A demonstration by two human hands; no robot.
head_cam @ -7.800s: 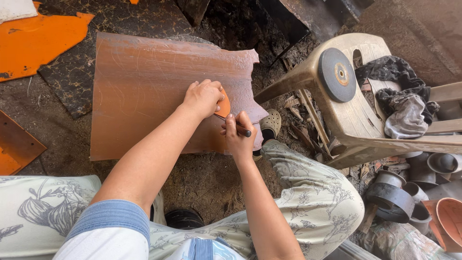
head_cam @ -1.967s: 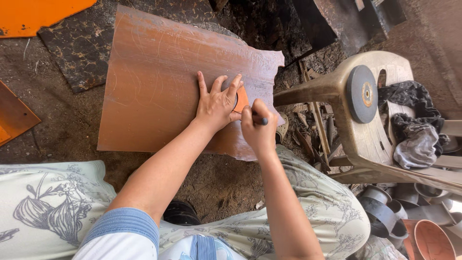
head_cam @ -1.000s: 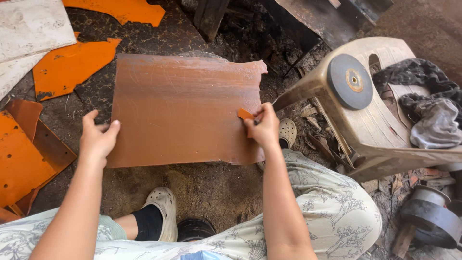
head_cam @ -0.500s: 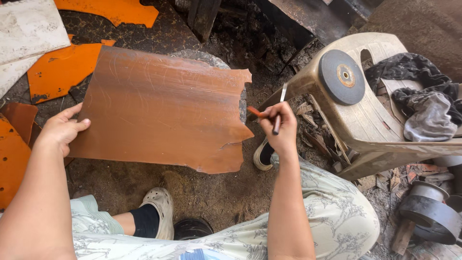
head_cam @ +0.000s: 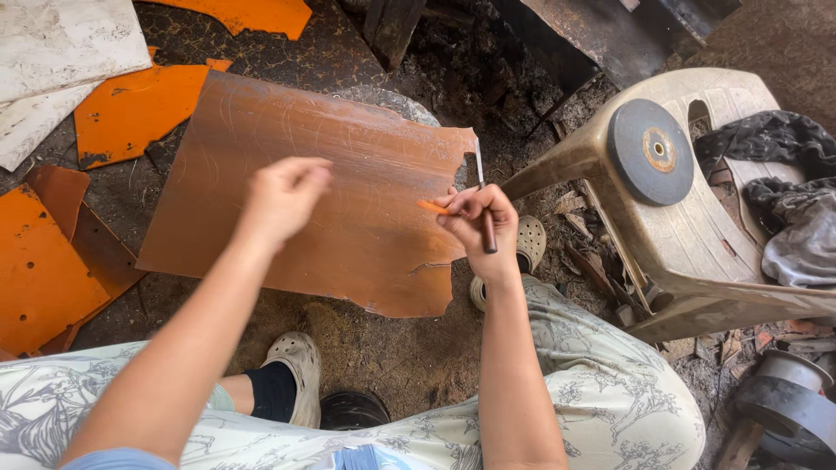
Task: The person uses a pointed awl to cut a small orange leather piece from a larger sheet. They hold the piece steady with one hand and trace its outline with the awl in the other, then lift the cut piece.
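A large rusty brown metal sheet [head_cam: 287, 174] with a ragged right edge lies on the dirt floor in front of me. My right hand [head_cam: 479, 222] hovers over its right edge, gripping a thin metal scriber with a dark handle [head_cam: 485, 209] and a small flat orange disc [head_cam: 433, 207] seen edge-on. My left hand [head_cam: 283, 196] is raised above the middle of the sheet, fingers curled together, with nothing visible in it. It does not touch the sheet.
A tipped beige plastic chair [head_cam: 697, 235] stands at right with a grey grinding disc [head_cam: 651, 151] on it and dark rags [head_cam: 784, 174]. Orange metal offcuts [head_cam: 52, 261] and white boards [head_cam: 52, 61] lie at left. My feet in clogs [head_cam: 296, 370] rest below the sheet.
My left hand has let go of the sheet's left edge and risen over its middle. The sheet has turned and settled flat. My right hand stays by the right edge with scriber and disc.
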